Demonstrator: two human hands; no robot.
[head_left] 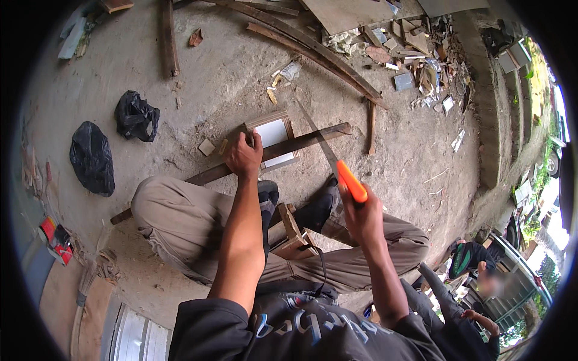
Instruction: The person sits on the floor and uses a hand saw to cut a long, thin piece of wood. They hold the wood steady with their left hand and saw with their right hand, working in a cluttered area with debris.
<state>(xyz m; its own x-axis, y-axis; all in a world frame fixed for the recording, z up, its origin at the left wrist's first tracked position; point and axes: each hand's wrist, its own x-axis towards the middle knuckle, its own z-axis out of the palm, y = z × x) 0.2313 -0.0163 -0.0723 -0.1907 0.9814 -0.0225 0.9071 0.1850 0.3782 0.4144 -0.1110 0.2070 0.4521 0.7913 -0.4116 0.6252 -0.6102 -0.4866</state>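
My right hand [363,215] is closed round the orange and black handle of a handsaw [353,180]. Its thin blade slants up and away to the left, crossing the strip near its right end. That long dark wooden strip [306,141] lies across a low wooden block with a white top [272,132] and runs back to the left, passing by my left knee. My left hand [244,155] is closed, pressing down on the strip at the block's left side; its fingertips are partly hidden. My legs are folded on either side of a small wooden piece [290,224].
Two black plastic bags [91,157] lie to the left. Long wooden strips [319,50] rest at the far side, beside a heap of scraps [430,66] near concrete steps [490,108]. A red box [59,240] is at the left edge. Another person [463,301] sits at lower right.
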